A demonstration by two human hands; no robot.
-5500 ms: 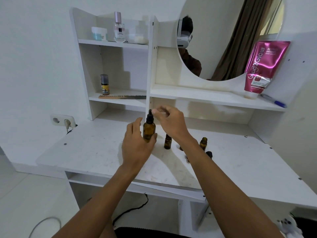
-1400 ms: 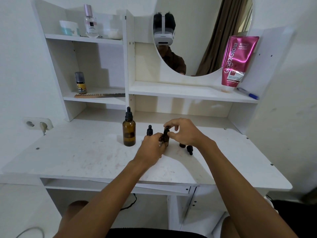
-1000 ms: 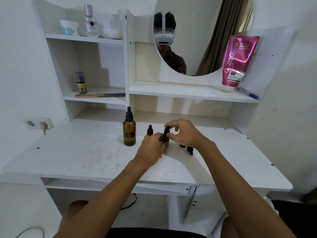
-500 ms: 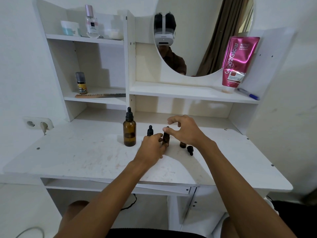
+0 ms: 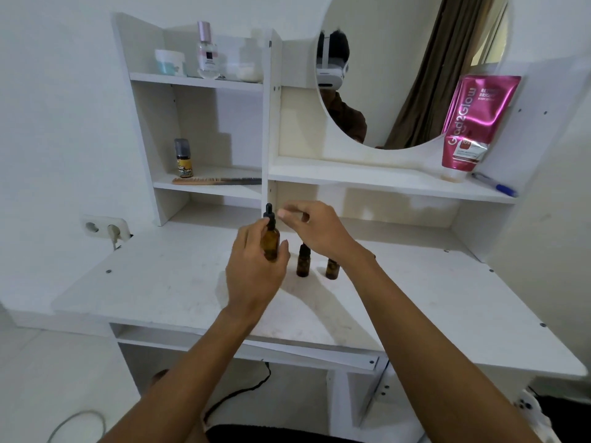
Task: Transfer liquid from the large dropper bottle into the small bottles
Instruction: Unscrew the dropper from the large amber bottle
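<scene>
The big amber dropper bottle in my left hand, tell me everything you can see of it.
The large amber glass dropper bottle is a round brown see-through bottle with a black dropper cap and rubber bulb on top. It stands roughly upright, with the left hand wrapped around its lower body, thumb near its neck. The hand hides its base, so whether it rests on the white desk cannot be told. The right hand hovers beside the cap, apparently not touching it. The cap is still on.

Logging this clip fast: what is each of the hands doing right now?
Left hand: closed around the large dropper bottle, holding it.
Right hand: fingers loosely pinched beside the dropper cap, holding nothing visible.
</scene>
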